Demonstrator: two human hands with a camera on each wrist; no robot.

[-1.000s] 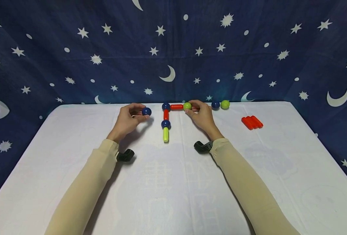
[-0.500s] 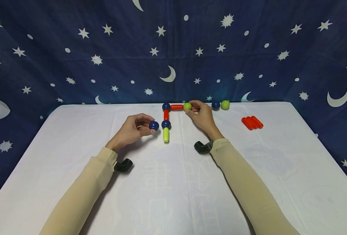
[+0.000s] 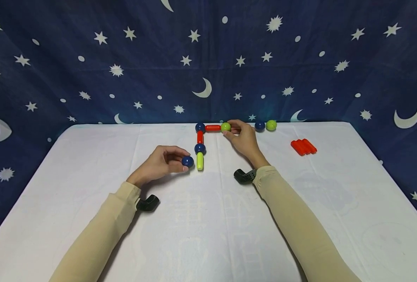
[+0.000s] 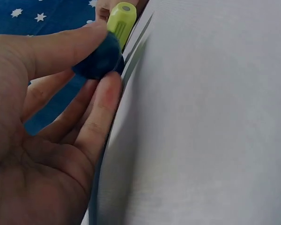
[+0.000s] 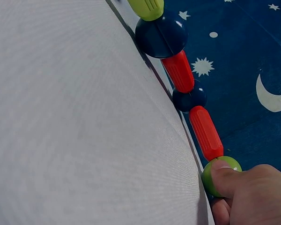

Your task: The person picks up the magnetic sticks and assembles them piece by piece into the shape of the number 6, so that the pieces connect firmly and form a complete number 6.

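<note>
My left hand pinches a blue ball between thumb and fingers, just left of a yellow-green rod. That rod is the near end of a joined chain of magnetic balls and rods. Above it come a blue ball, a red rod and a corner blue ball. From the corner a second red rod runs right to a green ball. My right hand grips this green ball, its thumb lying on the ball in the right wrist view.
Right of my right hand, a loose blue ball and a green ball sit side by side at the back edge. Several red rods lie together farther right. A starry blue cloth hangs behind the white table.
My left hand has carried the blue ball toward me and slightly right, from beside the corner ball down to beside the yellow-green rod. My right hand keeps its grip in the same place.
</note>
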